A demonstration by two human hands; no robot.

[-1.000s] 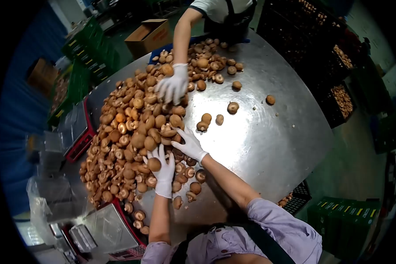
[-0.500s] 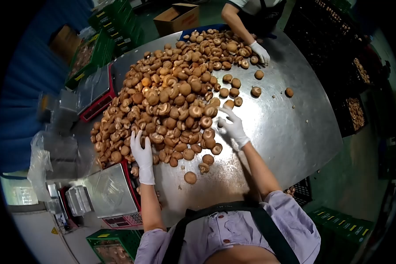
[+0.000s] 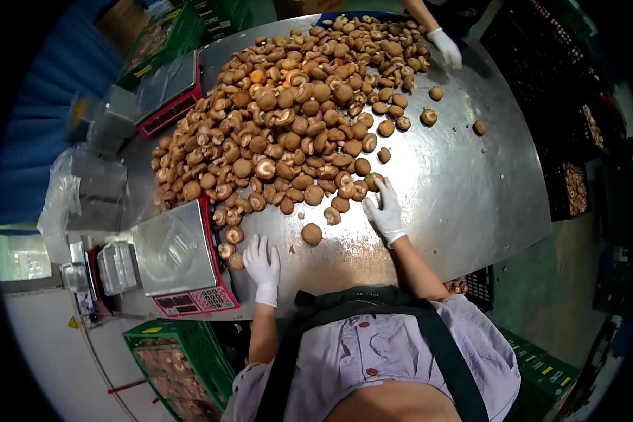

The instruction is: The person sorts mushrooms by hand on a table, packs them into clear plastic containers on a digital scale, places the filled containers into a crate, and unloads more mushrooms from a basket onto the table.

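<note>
A large heap of brown shiitake mushrooms (image 3: 288,119) covers the left and middle of a metal table (image 3: 464,204). My left hand (image 3: 262,271), in a white glove, rests near the table's front edge with its fingers stretched out. Beside its fingertips lies a small mushroom (image 3: 236,261) at the end of a short row. My right hand (image 3: 387,214), gloved too, has its fingers spread at the heap's right edge. Its fingertips reach a mushroom (image 3: 374,181) there, without closing round it. A single mushroom (image 3: 311,234) lies between my hands.
A red-framed scale (image 3: 169,250) with a clear plastic tray stands at the left, another scale (image 3: 165,91) behind it. A co-worker's gloved hand (image 3: 445,49) is at the far right of the heap. Green crates (image 3: 179,366) and dark crates (image 3: 527,91) stand around the table.
My left hand has drawn back from the heap toward the front edge; some mushrooms now lie by the scale. My right hand has moved slightly lower. The camera view has shifted.
</note>
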